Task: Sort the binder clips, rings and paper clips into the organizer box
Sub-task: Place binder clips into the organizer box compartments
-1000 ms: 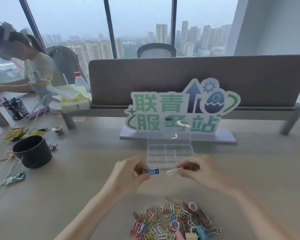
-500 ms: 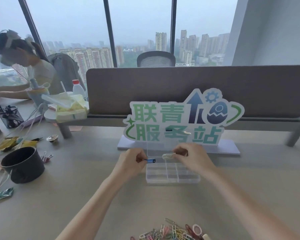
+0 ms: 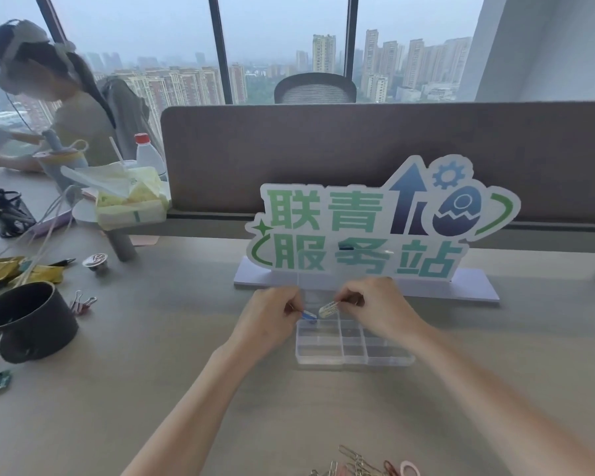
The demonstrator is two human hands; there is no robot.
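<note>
A clear organizer box (image 3: 354,359) with several compartments lies open on the desk, its lid raised against the sign. My left hand (image 3: 270,319) pinches a small blue binder clip (image 3: 309,316) just over the box's back left compartment. My right hand (image 3: 375,309) pinches a pale binder clip (image 3: 327,309) over the back row, close beside the blue one. At the bottom edge lies a pile of paper clips (image 3: 356,465) with a pink ring (image 3: 409,469).
A green and blue sign (image 3: 368,228) stands right behind the box. A black cup (image 3: 28,321) sits at the left with pink binder clips (image 3: 83,303) beside it. Another person works at the far left, among bottles, a tissue pack and cables.
Both hands carried their clips forward from above the pile to the back of the organizer box. The view tilted up, so the pile slid to the bottom edge.
</note>
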